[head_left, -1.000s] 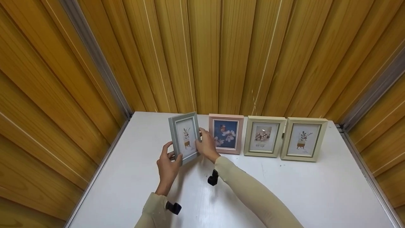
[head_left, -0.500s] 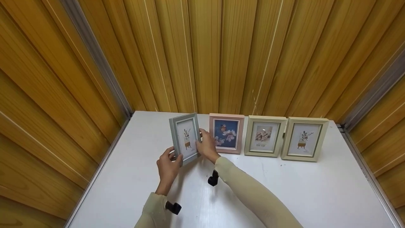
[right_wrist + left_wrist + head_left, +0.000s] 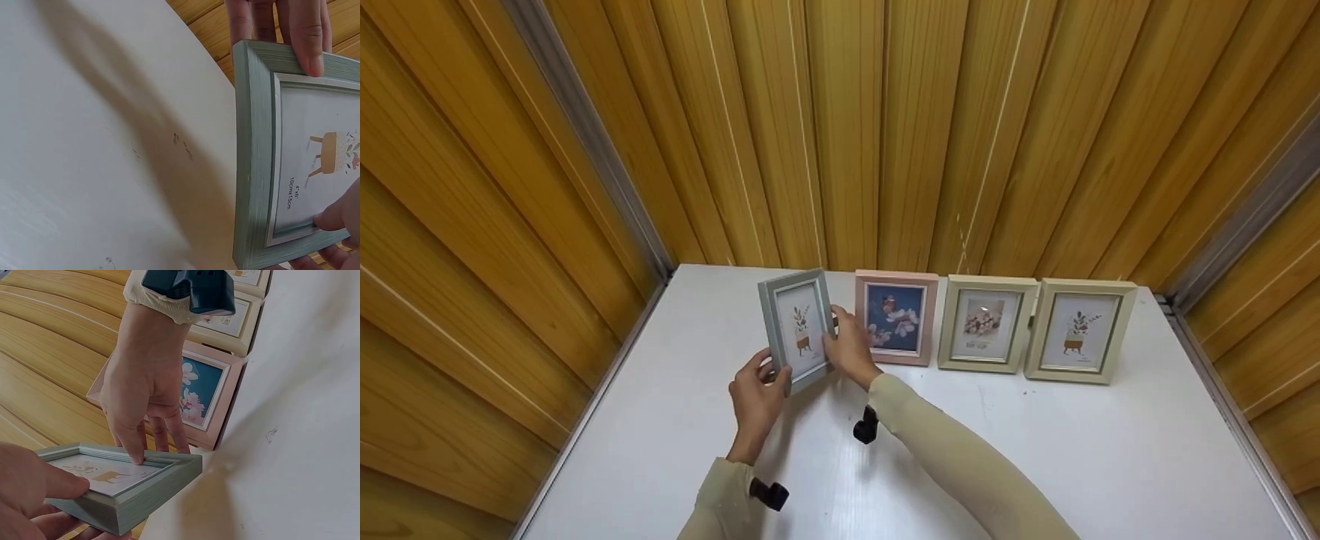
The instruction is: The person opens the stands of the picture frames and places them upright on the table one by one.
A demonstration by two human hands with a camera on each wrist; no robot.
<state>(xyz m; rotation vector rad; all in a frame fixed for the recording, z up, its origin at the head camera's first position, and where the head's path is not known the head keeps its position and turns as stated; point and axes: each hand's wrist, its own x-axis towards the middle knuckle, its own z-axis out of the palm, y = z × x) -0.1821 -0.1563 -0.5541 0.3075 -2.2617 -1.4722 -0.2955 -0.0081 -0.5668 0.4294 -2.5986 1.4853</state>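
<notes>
Between both hands a grey-green picture frame with a potted-plant print is held upright and slightly turned. The left hand grips its lower left edge, thumb on the front and fingers behind. On its right edge the right hand pinches the frame, the thumb lying on the front. In the right wrist view the frame's green border shows close up with both thumbs on its face. Just right of the right hand stands a pink picture frame with a blossom print, its lower left corner partly covered by that hand.
Two cream picture frames, one with a flower photo and one with a plant print, stand to the right of the pink one. All are on a white table. Wood-look panels wall the back and sides.
The grey-green frame has shifted very slightly left and down with the left hand. Both hands keep their hold, and the other frames stay in place.
</notes>
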